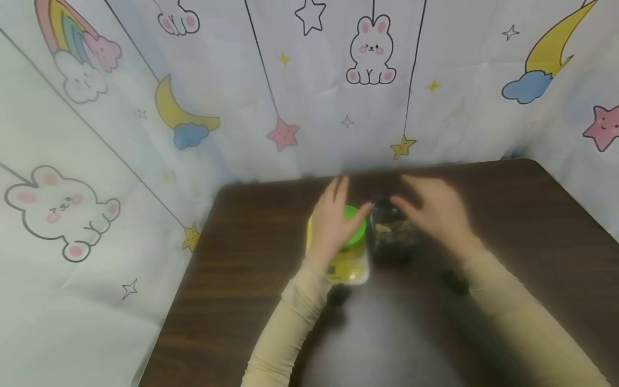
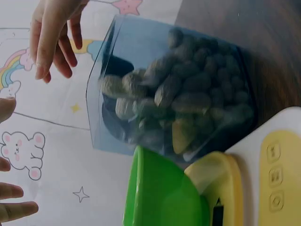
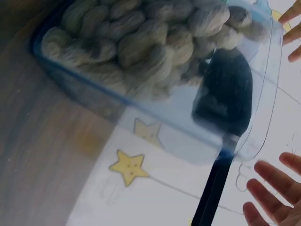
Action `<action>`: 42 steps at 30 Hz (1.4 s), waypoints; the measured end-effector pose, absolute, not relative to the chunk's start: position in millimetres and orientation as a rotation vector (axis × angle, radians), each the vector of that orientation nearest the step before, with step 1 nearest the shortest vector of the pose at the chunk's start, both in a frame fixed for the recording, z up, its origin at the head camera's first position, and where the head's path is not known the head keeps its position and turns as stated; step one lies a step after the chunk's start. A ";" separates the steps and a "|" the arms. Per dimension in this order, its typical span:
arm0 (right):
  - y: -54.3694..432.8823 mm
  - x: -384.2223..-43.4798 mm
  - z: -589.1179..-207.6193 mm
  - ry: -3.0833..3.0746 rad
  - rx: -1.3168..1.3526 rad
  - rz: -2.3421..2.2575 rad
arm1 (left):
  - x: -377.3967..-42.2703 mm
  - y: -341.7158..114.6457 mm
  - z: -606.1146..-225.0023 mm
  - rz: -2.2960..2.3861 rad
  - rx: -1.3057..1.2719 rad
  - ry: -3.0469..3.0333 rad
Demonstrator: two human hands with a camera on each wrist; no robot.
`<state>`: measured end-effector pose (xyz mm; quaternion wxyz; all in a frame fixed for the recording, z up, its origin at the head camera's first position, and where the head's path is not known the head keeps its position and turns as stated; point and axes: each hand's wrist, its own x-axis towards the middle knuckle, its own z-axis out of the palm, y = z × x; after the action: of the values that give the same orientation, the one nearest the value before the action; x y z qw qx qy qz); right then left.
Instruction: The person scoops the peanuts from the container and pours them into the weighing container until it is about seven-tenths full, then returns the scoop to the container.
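Note:
My left hand (image 1: 331, 223) hovers over a yellow and white kitchen scale (image 1: 350, 273), its fingers extended, the thumb above a green bowl (image 1: 359, 235) on the scale. The right hand (image 1: 437, 212) is raised over the right side of a clear plastic box (image 1: 391, 250), fingers and thumb spread, holding nothing. Peanuts in their shells (image 3: 146, 52) fill much of the box. A black spatula (image 3: 223, 94) leans in it with its handle sticking out over the rim. In the left wrist view, the bowl's green side (image 2: 167, 193) stands close beside the box.
The scale, bowl and box stand on a dark brown wooden table (image 1: 232, 279). Behind and to the left hangs a white cloth (image 1: 329, 107) printed with bunnies, stars and moons. A pale glare covers the near middle of the tabletop.

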<state>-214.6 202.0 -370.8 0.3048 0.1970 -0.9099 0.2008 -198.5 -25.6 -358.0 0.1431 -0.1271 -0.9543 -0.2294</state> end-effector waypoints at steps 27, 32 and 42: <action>254.5 -199.8 -398.6 -2.662 0.098 0.926 | -181.6 6.5 -407.6 -1.192 -0.367 -2.721; 259.4 -198.4 -404.6 -2.708 0.016 1.197 | -183.4 10.1 -410.3 -1.071 -0.407 -2.759; 261.4 -202.1 -407.1 -2.386 -0.001 2.198 | -181.8 11.2 -405.5 -1.059 -0.446 -2.763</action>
<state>-202.1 261.4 -407.1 -0.0510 -0.0004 -0.7346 0.6766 -181.8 11.2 -405.5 0.0747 -0.1486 -0.9208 -0.3528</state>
